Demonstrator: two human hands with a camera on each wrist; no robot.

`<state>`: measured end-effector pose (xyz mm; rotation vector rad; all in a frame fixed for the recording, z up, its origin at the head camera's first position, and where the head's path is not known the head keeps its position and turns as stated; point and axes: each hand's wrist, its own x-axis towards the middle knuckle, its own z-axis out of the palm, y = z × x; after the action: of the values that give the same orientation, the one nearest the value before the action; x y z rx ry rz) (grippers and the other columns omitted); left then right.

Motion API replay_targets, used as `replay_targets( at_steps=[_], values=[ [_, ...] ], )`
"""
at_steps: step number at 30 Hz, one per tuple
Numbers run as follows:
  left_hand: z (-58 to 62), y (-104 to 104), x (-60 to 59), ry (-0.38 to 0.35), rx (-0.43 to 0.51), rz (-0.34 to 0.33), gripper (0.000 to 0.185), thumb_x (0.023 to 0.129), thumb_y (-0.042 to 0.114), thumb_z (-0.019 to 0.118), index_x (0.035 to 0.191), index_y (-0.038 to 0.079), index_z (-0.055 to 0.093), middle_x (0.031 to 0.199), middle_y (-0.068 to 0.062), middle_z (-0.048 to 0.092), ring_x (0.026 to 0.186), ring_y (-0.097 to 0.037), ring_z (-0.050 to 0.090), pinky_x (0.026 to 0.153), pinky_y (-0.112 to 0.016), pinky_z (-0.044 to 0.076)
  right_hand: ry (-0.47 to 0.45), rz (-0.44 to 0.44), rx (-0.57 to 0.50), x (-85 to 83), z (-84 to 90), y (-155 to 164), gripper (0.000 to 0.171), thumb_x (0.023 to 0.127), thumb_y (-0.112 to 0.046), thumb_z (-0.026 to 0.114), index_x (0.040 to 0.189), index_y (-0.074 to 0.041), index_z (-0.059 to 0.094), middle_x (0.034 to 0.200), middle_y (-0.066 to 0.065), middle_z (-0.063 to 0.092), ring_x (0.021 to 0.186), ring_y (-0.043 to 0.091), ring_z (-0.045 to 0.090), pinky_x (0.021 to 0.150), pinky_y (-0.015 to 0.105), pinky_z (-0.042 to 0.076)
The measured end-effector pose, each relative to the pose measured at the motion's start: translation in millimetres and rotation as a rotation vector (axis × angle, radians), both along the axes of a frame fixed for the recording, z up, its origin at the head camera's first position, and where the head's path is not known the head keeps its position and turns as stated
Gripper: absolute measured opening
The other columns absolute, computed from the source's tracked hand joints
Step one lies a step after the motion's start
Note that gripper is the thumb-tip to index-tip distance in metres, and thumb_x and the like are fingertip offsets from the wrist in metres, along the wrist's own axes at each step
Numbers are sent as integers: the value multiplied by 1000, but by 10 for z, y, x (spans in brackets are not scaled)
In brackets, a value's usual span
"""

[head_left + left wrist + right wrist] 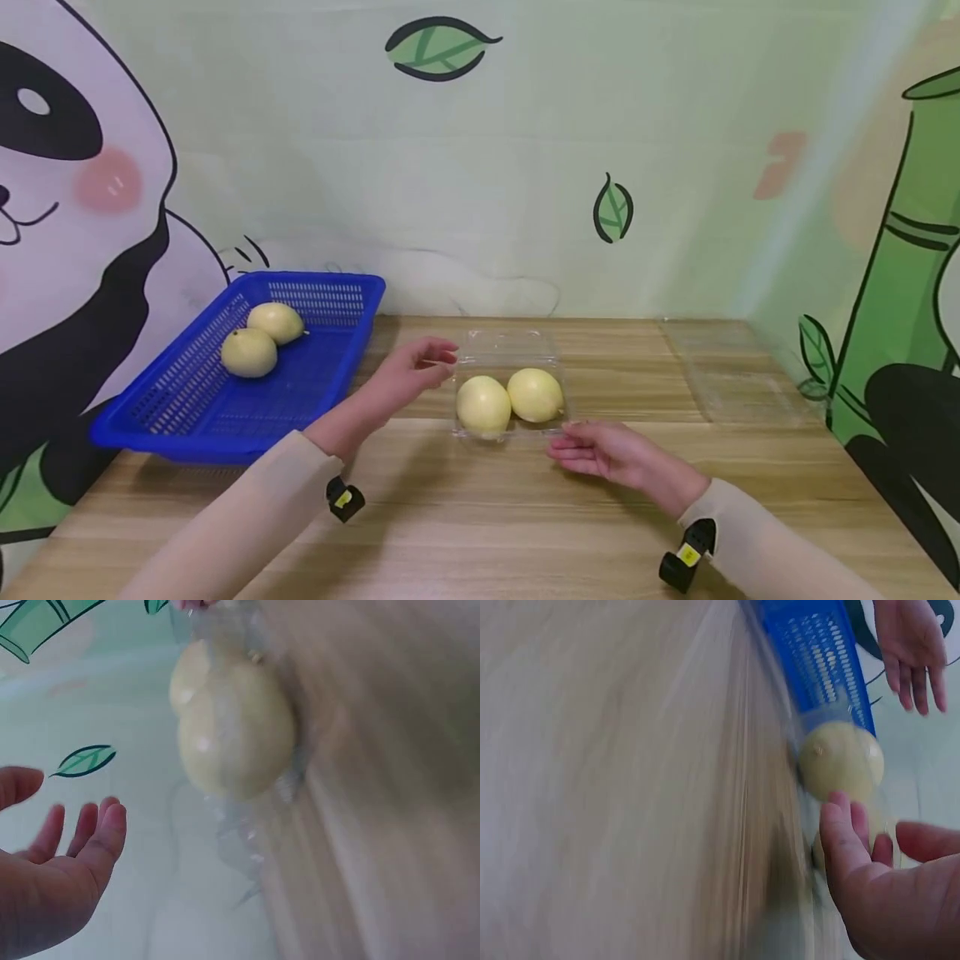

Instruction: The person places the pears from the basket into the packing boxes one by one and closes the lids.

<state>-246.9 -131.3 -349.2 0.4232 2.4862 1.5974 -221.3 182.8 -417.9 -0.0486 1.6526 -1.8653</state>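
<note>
A clear plastic clamshell box [507, 435] sits on the wooden table with two pale yellow pears, a left one [483, 406] and a right one [536, 395], side by side in it. Its see-through lid [510, 340] stands raised at the back. My left hand [414, 368] hovers by the box's left side, fingers loosely bent, thumb apart, holding nothing. At the front right corner is my right hand [611, 454], thumb and fingers spread apart in the right wrist view. Whether its fingertips touch the box, I cannot tell.
A blue perforated basket [300, 421] stands at the left, with two more pears, a front one [249, 353] and a back one [275, 322]. Another clear plastic piece [750, 392] lies at the back right. Behind the table hangs a printed backdrop [510, 150].
</note>
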Motion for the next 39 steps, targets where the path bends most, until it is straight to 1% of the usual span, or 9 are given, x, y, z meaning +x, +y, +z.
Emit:
replay_targets(
  at_steps=[9, 12, 14, 18, 21, 24, 28, 35, 39],
  values=[
    [-188, -130, 261, -370, 246, 108, 57, 106, 10, 44, 156, -9, 25, 158, -34, 34, 144, -47, 42, 119, -50, 43, 63, 76, 197, -93, 69, 207, 29, 107, -22, 52, 122, 3, 54, 100, 0, 74, 94, 9, 72, 88, 25, 61],
    [-301, -146, 318, -450, 314, 115, 57, 107, 11, 43, 155, -12, 24, 156, -34, 36, 138, -41, 51, 119, -47, 44, 68, 69, 271, -152, 163, 302, 33, 108, -22, 48, 127, 5, 48, 103, 0, 71, 93, 8, 71, 86, 25, 61],
    [-377, -146, 343, -495, 370, 123, 54, 107, 11, 43, 152, -14, 27, 147, -31, 48, 125, -32, 62, 119, -46, 45, 104, 74, 347, -204, 248, 356, 39, 109, -23, 44, 131, 9, 46, 110, 7, 70, 97, 9, 70, 90, 29, 61],
    [-499, -114, 375, -566, 469, 151, 44, 106, 8, 47, 142, -14, 39, 114, -15, 66, 99, -14, 68, 119, -46, 45, 218, 91, 486, -323, 441, 389, 50, 109, -25, 37, 140, 14, 38, 137, 29, 57, 121, 31, 64, 104, 44, 56],
    [-558, -83, 390, -603, 511, 180, 36, 104, 7, 51, 135, -11, 46, 100, -5, 66, 93, -13, 69, 116, -42, 48, 285, 123, 524, -453, 545, 358, 55, 110, -24, 34, 148, 15, 27, 153, 38, 38, 143, 49, 43, 114, 57, 46],
    [-601, -61, 401, -620, 522, 194, 33, 104, 10, 54, 132, -9, 50, 97, -4, 68, 91, -13, 71, 108, -35, 54, 314, 140, 515, -605, 594, 311, 61, 110, -24, 34, 156, 11, 16, 162, 37, 22, 152, 51, 25, 120, 64, 34],
    [-657, -46, 411, -614, 532, 181, 34, 104, 11, 56, 132, -9, 51, 94, -1, 70, 89, -9, 72, 98, -27, 59, 329, 142, 488, -781, 581, 252, 67, 111, -27, 34, 160, 8, 5, 167, 34, 10, 156, 49, 15, 125, 66, 24],
    [-719, -9, 394, -609, 542, 158, 37, 106, 10, 52, 137, -10, 47, 94, 0, 73, 87, -7, 72, 93, -24, 60, 250, 72, 318, -1078, 281, 209, 64, 111, -18, 30, 158, 13, -1, 165, 37, 10, 155, 50, 17, 127, 60, 23],
    [-745, 11, 389, -613, 554, 149, 40, 106, 6, 50, 142, -11, 43, 94, 1, 74, 88, -6, 72, 93, -24, 60, 192, 75, 88, -1652, -410, 386, 61, 110, -26, 44, 159, 4, 22, 160, 32, 36, 149, 40, 41, 123, 47, 39]
  ],
)
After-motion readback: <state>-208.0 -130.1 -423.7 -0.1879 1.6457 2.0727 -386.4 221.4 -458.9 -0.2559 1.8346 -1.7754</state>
